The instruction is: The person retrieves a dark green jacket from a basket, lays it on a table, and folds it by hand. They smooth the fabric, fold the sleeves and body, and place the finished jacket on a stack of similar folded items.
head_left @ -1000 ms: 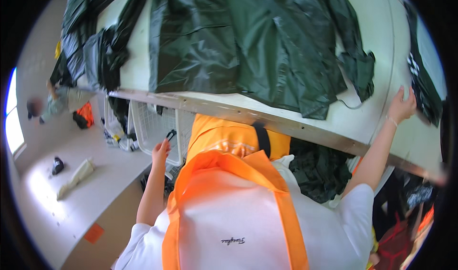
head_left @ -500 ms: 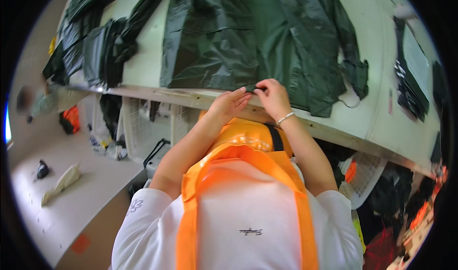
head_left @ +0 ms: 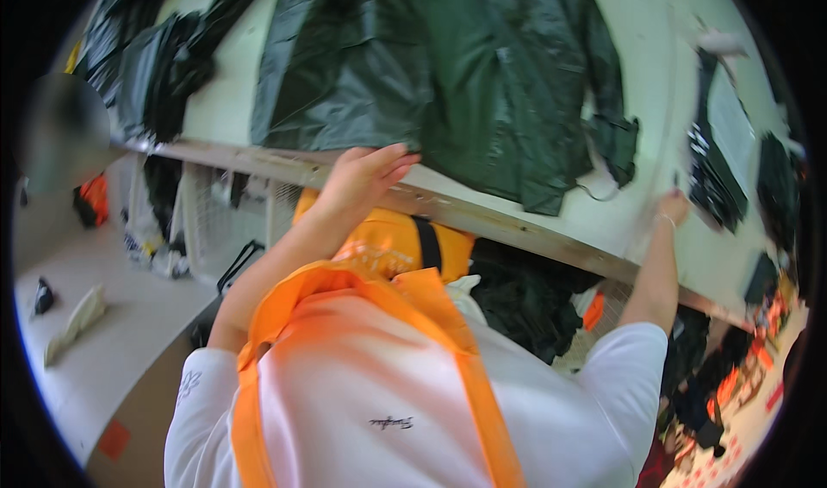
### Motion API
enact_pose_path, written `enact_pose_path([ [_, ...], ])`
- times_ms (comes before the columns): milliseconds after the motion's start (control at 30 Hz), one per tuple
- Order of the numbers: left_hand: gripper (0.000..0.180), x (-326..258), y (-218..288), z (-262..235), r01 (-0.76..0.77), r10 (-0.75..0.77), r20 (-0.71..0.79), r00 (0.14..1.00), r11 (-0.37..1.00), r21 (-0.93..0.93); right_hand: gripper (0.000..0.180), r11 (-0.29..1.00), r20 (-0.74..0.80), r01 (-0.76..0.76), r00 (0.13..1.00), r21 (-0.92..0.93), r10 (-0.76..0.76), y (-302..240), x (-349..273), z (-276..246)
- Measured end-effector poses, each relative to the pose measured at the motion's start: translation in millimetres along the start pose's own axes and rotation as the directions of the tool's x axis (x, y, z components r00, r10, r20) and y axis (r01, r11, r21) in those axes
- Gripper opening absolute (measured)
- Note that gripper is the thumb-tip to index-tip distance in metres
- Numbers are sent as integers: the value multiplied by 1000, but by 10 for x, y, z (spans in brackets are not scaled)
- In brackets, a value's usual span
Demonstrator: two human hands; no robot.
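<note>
A dark green, shiny jacket (head_left: 482,83) lies spread on the pale worktable (head_left: 642,83), its hem along the front edge. My left hand (head_left: 366,178) is at that hem, with thumb and fingers pinched on the jacket's edge. Stretched far out to the right, my right hand (head_left: 674,205) rests low over the tabletop. Its fingers are closed around a thin pen-like thing (head_left: 676,180), whose dark tip shows beyond them; blur hides its exact kind. A thin cord loop hangs by the jacket's right cuff.
Folded dark garments (head_left: 159,74) are heaped at the left of the table. A dark garment with a clear plastic sheet (head_left: 719,143) lies beyond my right hand. Under the table are white baskets (head_left: 228,212) and dark cloth (head_left: 525,298). A blurred person is at far left.
My right hand has left the hem and moved far right to the thin thing on the table. The left hand stays at the hem. My view has shifted right.
</note>
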State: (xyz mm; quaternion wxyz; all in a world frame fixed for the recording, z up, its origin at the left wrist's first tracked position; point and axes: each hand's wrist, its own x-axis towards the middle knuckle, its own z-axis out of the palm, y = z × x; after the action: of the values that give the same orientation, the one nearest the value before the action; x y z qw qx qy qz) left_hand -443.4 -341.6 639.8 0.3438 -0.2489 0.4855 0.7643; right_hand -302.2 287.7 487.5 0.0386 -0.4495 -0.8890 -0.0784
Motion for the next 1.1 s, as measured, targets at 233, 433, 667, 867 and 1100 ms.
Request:
enact_pose_path([
  [233,22,-35,197,344,-12,12,-3,1000,999,49,27,770,-169,67,984,634,54,-316,-50,-407],
  [433,21,17,162,464,-92,91,13,996,990,111,16,178,-13,163,773,971,-634,-2575,-2024,-2235],
  [667,18,1,156,548,-166,164,31,986,980,111,20,29,-37,84,688,996,-725,-3205,-2447,-2308],
  [867,19,-29,137,510,-163,161,26,987,980,114,16,72,-63,175,661,982,-748,-3257,-2432,-2334],
  [1100,20,11,90,478,-121,122,-5,992,988,91,19,69,12,35,808,997,-589,-3017,-2203,-2111],
])
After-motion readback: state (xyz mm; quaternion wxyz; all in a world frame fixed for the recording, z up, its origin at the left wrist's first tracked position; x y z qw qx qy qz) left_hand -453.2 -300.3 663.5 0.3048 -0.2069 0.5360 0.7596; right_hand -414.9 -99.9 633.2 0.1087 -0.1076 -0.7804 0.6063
